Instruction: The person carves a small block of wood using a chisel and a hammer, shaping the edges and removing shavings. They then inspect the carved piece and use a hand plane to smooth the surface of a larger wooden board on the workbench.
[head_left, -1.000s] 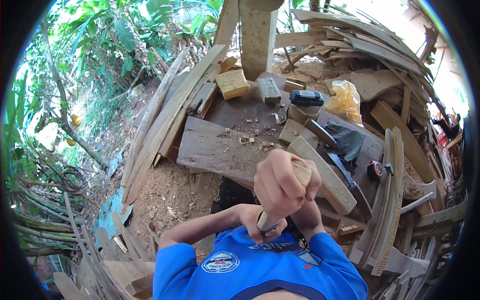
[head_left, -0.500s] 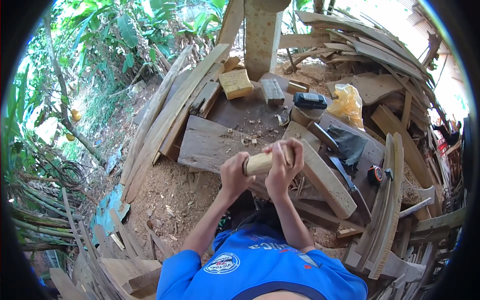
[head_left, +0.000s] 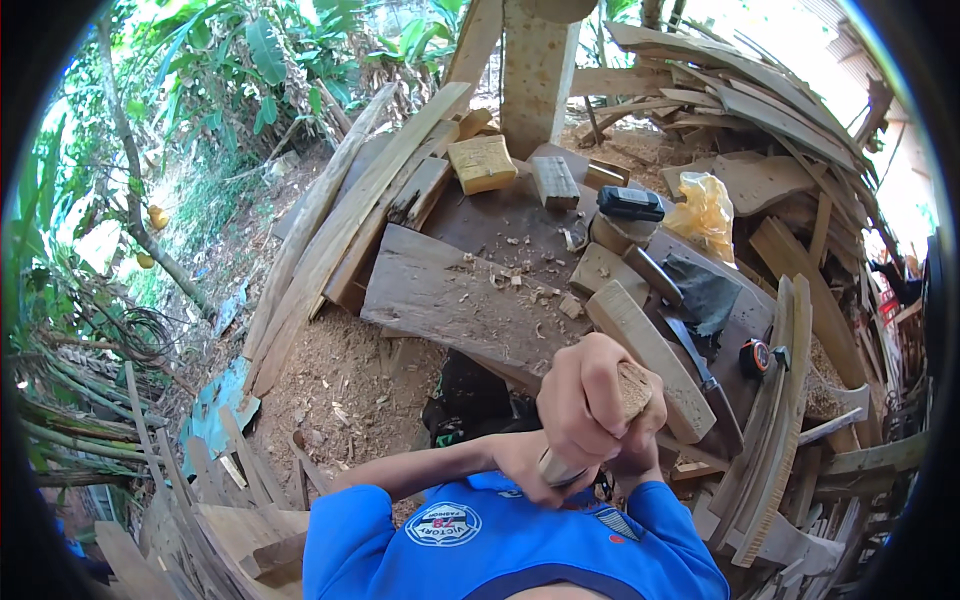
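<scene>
While the right hand [head_left: 590,400] wrapped tightly round the upper end of a pale wooden piece [head_left: 635,388], the left hand [head_left: 535,470] was closed about its lower end. The piece stood at a slant between the two fists, close to the front of the blue shirt [head_left: 560,535], its rough end showing out of the right fist; most of its length was hidden by the fingers. Beyond the hands, a wide grey plank [head_left: 430,295] lay strewn with wood shavings [head_left: 520,283], and a thick light beam [head_left: 655,365] slanted just beside the right hand. Farther off were a yellow block [head_left: 482,165], a smaller greyish block [head_left: 555,183], a black device [head_left: 630,203] and a crumpled orange-tinted bag [head_left: 703,215]. To the right lay a dark cloth [head_left: 705,290], a long blade [head_left: 689,350] and a round orange-and-black tape measure [head_left: 754,357].
</scene>
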